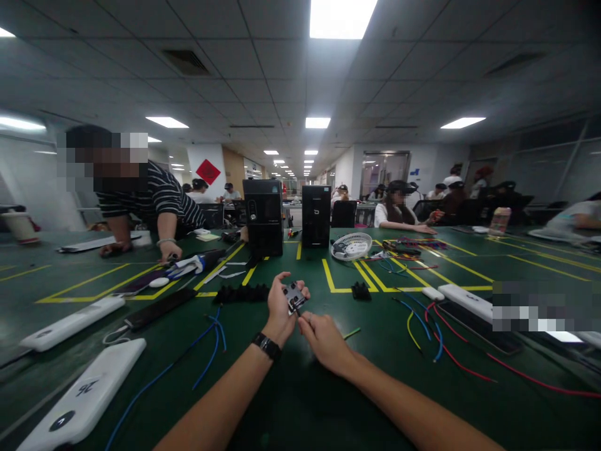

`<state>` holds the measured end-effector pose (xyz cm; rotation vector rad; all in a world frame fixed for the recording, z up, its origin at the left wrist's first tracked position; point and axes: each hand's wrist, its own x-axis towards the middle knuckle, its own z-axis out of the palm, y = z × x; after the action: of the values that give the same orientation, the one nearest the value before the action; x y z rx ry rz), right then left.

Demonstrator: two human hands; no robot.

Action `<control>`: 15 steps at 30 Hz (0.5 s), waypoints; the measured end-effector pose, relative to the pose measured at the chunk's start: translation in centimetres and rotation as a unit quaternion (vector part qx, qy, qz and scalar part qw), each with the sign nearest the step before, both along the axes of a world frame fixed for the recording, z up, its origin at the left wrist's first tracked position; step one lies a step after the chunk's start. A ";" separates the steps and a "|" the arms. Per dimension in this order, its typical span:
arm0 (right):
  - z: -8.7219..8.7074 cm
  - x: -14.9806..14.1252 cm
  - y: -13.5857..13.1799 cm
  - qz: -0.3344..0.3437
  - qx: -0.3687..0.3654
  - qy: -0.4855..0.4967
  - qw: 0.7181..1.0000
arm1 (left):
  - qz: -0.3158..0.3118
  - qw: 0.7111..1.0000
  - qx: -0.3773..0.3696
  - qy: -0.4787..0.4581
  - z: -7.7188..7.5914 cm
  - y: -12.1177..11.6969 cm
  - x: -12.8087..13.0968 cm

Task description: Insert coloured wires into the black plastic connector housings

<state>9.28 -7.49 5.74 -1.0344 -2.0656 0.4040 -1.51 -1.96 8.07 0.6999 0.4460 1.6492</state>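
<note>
Near the middle of the view, my left hand (280, 307) is closed around a small grey metal plate (293, 295) with dark square parts or openings on its face. A dark wristband is on that wrist. Close beside it on the right, my right hand (326, 341) is closed, its thumb and fingertips pinched at the plate's lower edge. A thin dark piece (296, 311) shows between those fingertips and the plate; its kind is too small to tell. Behind my right knuckles lies a short green strip (352, 333), possibly a wire.
Black clustered parts (241, 293) and a small black piece (361, 290) lie on the green table. Two black computer-like cases (263, 219) and a white basket (351, 246) stand behind. Blue wires (157, 383), red wires, and white power banks (84, 394) flank me. A person leans in at left.
</note>
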 end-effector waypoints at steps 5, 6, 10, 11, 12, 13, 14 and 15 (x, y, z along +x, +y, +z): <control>1.3 -0.2 -0.4 -0.017 -0.003 0.059 0.998 | 0.052 0.998 0.038 0.027 -0.3 0.2 -0.1; 1.6 -0.1 -0.5 -0.021 -0.005 0.071 0.997 | 0.061 0.996 0.051 0.034 -0.2 0.1 -0.2; 1.2 0.2 -0.3 0.000 -0.005 0.044 0.999 | 0.019 1.000 0.020 -0.006 0.2 -0.2 0.1; 0.8 0.3 -0.1 0.010 -0.006 0.029 1.000 | 0.000 1.000 -0.002 -0.022 0.4 -0.3 0.2; 0.4 0.3 0.0 0.018 -0.008 0.018 1.000 | -0.016 0.999 -0.020 -0.035 0.4 -0.3 0.3; 0.1 0.3 0.2 0.023 -0.009 0.012 1.000 | -0.028 0.998 -0.033 -0.045 0.5 -0.4 0.4; -0.1 0.3 0.3 0.025 -0.010 0.011 1.000 | -0.034 0.997 -0.039 -0.051 0.5 -0.4 0.4; -0.3 0.3 0.3 0.026 -0.010 0.013 1.000 | -0.038 0.997 -0.043 -0.052 0.5 -0.4 0.4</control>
<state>9.59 -7.20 5.48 -0.9837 -2.0719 0.4645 -1.09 -2.35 8.54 0.5587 0.4089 1.5765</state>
